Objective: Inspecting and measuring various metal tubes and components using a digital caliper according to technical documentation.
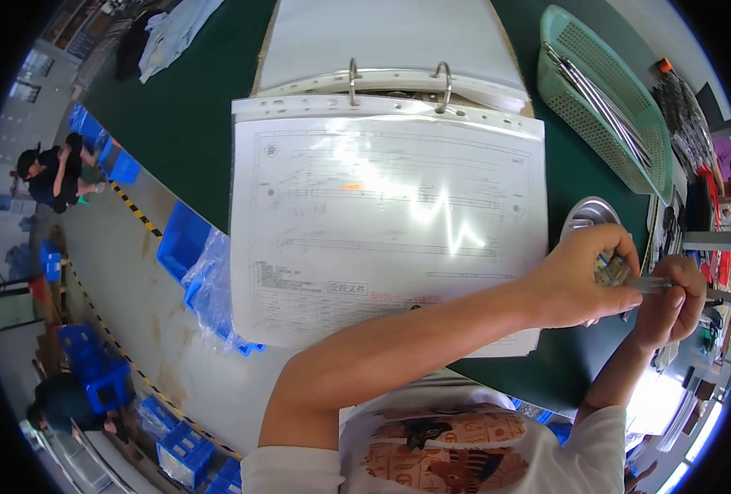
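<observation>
My left hand [586,276] reaches across to the right, its fingers closed round a small see-through plastic item [611,268] with yellowish and blue bits. My right hand [670,300] is beside it, thumb and fingers pinched on the clear end [649,285] that sticks out between the hands. Exactly what kind of item it is cannot be made out. Just beyond my left hand stands a round metal bowl [593,207], partly covered by that hand. Under my left forearm lies an open ring binder, showing a technical drawing in a clear sleeve [382,222].
A green plastic basket [575,49] with long metal rods [600,103] stands on the dark green table [184,132] at the far right. Blue bins [182,239] with plastic film are off the table's left edge. Two people [56,173] sit farther left.
</observation>
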Demonstrator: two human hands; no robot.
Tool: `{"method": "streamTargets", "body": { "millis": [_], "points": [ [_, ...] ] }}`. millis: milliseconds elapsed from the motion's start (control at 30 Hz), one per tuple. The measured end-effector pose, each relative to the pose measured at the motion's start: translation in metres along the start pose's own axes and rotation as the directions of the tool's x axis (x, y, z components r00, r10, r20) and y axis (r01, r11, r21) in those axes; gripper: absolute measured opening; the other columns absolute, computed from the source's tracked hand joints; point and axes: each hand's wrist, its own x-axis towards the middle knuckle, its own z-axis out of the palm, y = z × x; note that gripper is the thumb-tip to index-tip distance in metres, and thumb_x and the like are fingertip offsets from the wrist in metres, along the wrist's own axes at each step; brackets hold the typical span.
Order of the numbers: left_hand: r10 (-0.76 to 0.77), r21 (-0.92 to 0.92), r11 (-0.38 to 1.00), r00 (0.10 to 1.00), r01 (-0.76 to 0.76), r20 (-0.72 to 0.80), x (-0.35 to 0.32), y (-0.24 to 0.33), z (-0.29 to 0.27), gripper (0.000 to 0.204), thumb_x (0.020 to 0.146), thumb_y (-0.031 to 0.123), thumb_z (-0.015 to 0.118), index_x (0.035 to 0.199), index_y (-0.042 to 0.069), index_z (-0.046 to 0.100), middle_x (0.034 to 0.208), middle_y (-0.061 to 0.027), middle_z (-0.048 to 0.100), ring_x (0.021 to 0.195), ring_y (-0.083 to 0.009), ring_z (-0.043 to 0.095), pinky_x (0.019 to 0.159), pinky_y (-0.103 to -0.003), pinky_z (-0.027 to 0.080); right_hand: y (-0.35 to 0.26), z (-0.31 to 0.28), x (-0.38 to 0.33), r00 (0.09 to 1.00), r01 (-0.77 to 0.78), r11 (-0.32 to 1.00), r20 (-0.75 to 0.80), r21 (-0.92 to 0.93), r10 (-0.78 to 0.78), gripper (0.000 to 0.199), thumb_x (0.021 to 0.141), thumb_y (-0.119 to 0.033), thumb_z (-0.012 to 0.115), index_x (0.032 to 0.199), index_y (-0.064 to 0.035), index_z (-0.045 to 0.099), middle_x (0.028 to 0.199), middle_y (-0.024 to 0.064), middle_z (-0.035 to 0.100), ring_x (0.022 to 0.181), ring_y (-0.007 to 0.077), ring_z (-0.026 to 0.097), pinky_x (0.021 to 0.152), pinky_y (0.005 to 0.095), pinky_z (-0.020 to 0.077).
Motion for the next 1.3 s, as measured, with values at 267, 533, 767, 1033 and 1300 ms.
{"method": "streamTargets", "body": {
  "millis": [267,533,767,1033,1300],
  "points": [
    [-0.045,0.004,0.999,0.999,0.045,0.002,0.0,0.002,0.002,0.02,0.074,0.01,0.066,0.087,0.004,0.052,0.067,-0.0027,0.052,0.047,-0.0071,0.048,0.039,-0.021,0.036,-0.015,0.008,0.004,0.958,-0.283,0.895,0.144,0.343,0.248,0.041,0.083,-0.039,0.056,0.085,-0.0011,0.043,0.054,-0.0019,0.038,0.048,0.0071,0.034,0.045,0.0206,0.026],
    [-0.068,0.011,0.998,0.998,0.068,0.015,0.0,0.005,-0.003,0.021,0.076,0.013,0.065,0.091,0.004,0.052,0.065,-0.0025,0.054,0.048,-0.006,0.048,0.039,-0.02,0.036,-0.015,0.012,0.0,0.964,-0.265,0.887,0.137,0.378,0.23,0.047,0.083,-0.035,0.054,0.099,0.0079,0.044,0.068,0.0057,0.045,0.05,0.0089,0.04,0.047,0.0211,0.0314],
    [-0.068,0.009,0.998,0.997,0.068,0.024,0.001,0.003,-0.001,0.023,0.077,0.014,0.065,0.092,0.005,0.051,0.065,-0.003,0.054,0.048,-0.0066,0.047,0.039,-0.02,0.036,-0.014,0.01,0.001,0.951,-0.309,0.909,0.111,0.278,0.289,0.05,0.084,-0.039,0.051,0.1,0.0089,0.047,0.079,0.0106,0.05,0.059,0.0129,0.047,0.055,0.0245,0.0371],
    [-0.098,0.007,0.995,0.995,0.098,0.008,0.001,0.003,-0.001,0.022,0.077,0.013,0.065,0.092,0.005,0.051,0.064,-0.0021,0.053,0.048,-0.0064,0.048,0.04,-0.02,0.036,-0.023,0.024,0.011,0.938,-0.336,0.915,0.163,0.223,0.305,0.049,0.085,-0.045,0.045,0.097,0.0029,0.049,0.084,0.0125,0.051,0.081,0.0215,0.05,0.074,0.0321,0.0406],
    [-0.057,0.009,0.998,0.998,0.057,-0.012,0.002,0.001,-0.005,0.025,0.075,0.01,0.065,0.095,0.004,0.051,0.064,-0.0016,0.053,0.049,-0.0065,0.048,0.041,-0.02,0.037,-0.027,0.036,0.013,0.995,-0.052,0.995,0.095,0.086,0.043,0.04,0.084,-0.039,0.047,0.088,0.0009,0.051,0.078,0.0131,0.052,0.077,0.0242,0.051,0.072,0.0343,0.04]
  ]
}}
